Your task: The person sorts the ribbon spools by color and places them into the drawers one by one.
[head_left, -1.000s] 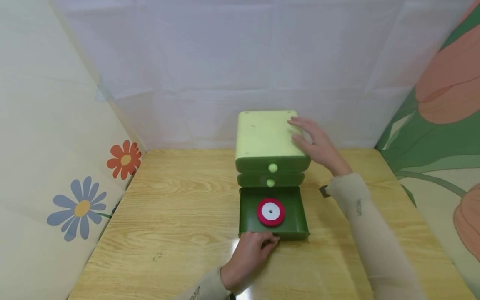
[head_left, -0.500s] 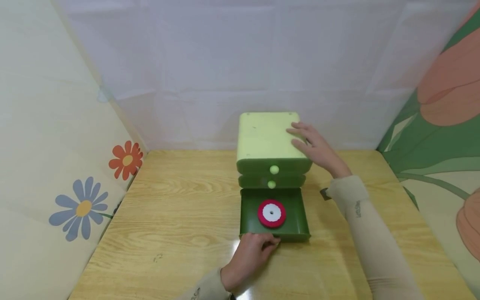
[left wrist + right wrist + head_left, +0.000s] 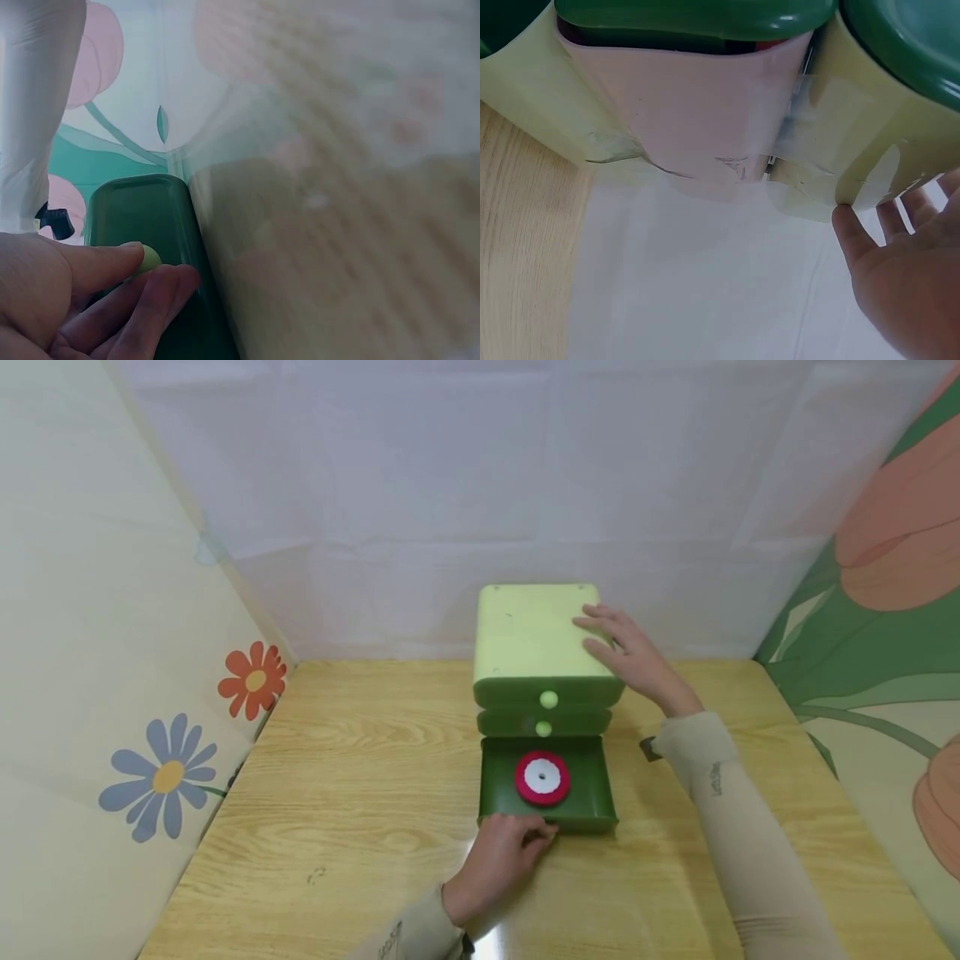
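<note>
A small drawer cabinet (image 3: 525,631) with a pale green top and dark green drawer fronts stands on the table. Its bottom drawer (image 3: 588,785) is pulled out, and a red spool with a white face (image 3: 542,778), perhaps of ribbon, lies flat inside. My left hand (image 3: 497,864) is at that drawer's front; in the left wrist view its thumb and fingers pinch the pale green knob (image 3: 151,259). My right hand (image 3: 637,660) rests with spread fingers on the cabinet's top right edge. In the right wrist view its fingertips touch the pale green top section (image 3: 840,142).
Two round knobs mark the upper drawers (image 3: 573,722). The middle section (image 3: 682,112) looks pink from the side, its drawer slightly ajar with something red showing. Wood tabletop (image 3: 360,760) surrounds the cabinet. Behind is a white sheet (image 3: 420,502); flower-printed panels (image 3: 60,635) flank the table.
In the last half second the bottom drawer has slid slightly inward, with the spool and my left hand moving along. My right hand stays on the cabinet top.
</note>
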`<state>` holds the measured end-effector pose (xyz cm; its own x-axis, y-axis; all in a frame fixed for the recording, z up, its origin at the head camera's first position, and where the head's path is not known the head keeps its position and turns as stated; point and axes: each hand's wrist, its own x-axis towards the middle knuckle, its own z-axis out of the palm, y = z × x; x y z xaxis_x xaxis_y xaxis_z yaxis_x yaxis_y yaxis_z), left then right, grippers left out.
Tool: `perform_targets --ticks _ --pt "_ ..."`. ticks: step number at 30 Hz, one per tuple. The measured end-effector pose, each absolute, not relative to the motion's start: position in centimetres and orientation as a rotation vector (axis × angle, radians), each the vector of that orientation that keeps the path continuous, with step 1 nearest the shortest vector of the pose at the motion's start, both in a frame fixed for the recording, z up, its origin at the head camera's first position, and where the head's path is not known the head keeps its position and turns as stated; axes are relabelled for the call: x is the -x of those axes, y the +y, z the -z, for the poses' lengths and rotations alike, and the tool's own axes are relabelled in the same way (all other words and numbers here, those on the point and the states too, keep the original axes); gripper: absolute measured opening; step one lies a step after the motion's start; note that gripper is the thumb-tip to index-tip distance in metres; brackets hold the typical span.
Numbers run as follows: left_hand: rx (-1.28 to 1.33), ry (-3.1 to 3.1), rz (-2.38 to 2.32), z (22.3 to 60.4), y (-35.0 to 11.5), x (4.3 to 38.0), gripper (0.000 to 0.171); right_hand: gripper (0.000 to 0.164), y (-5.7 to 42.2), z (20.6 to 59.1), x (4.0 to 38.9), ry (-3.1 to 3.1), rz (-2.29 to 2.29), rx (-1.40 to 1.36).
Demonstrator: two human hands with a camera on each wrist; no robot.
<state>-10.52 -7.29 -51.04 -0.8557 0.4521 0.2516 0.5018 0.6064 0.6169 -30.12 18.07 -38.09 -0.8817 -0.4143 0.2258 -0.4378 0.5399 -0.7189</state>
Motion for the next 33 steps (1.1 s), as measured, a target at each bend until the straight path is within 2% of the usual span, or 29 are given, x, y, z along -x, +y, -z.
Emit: perform_targets --ticks 33 --pt "0.796 -2.789 1.093 50.8 -6.7 14.9 0.011 0.05 18.0 38.2 30.0 -2.714 -1.319 -0.755"
